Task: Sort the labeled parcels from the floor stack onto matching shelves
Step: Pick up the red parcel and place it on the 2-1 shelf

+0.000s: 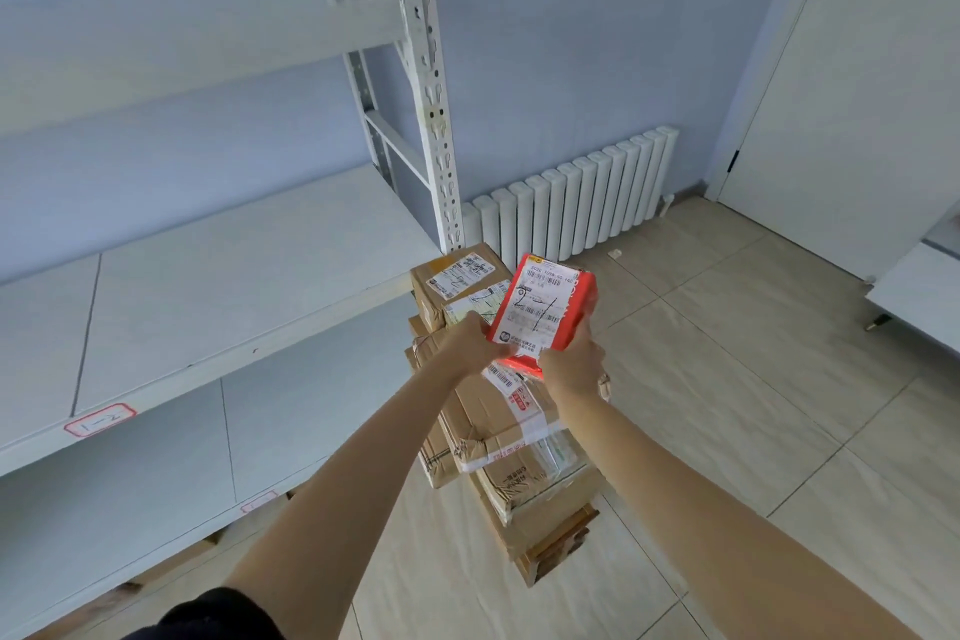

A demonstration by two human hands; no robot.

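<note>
A red parcel (pixel 545 309) with a white shipping label and handwritten "2-1" is held tilted above the floor stack of brown cardboard parcels (pixel 514 437). My left hand (pixel 470 346) grips its lower left corner. My right hand (pixel 571 364) grips its lower right edge from below. A brown parcel (pixel 457 283) with white labels sits at the stack's far top. The white shelving unit (pixel 218 286) stands to the left, with a red-bordered tag (pixel 100 419) on the front edge of the middle shelf.
A white upright post (pixel 428 83) of the shelving rises beside the stack. A white radiator (pixel 571 203) lines the blue wall behind. A white door (pixel 852 83) is at the right, with a white furniture edge (pixel 914 291) near it. Tiled floor (pixel 753 379) spreads rightwards.
</note>
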